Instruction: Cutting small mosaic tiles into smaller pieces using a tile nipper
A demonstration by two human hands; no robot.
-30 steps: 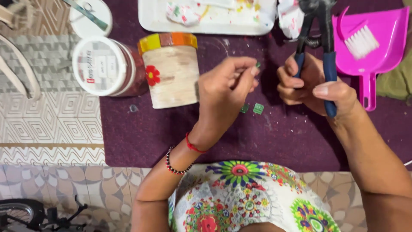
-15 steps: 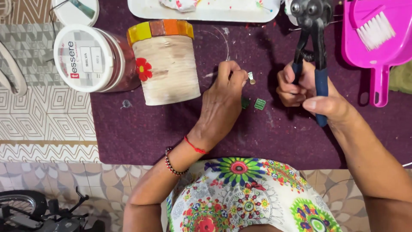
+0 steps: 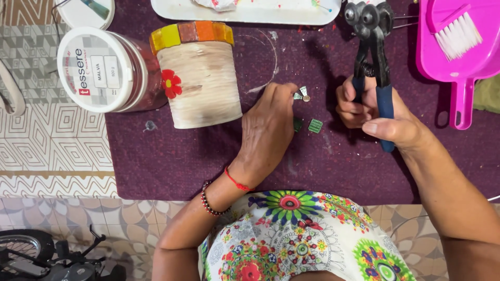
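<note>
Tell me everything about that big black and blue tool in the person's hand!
The nippers are a plier-like tool with a dark metal head bearing two round wheels at the top, a coiled spring between the arms, and blue coated handles. They stand nearly upright over the purple cloth, head pointing away from the person. The right hand wraps around the handles and is all that touches them. A pink dustpan lies just to their right.

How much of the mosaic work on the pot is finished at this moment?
Done: the pot has one row of yellow and orange tiles at its rim and a red flower. In hand: the left hand pinches a small glass piece; the right hand holds nippers. Left: most of the pot's side is bare; a green tile lies on the cloth.
</note>
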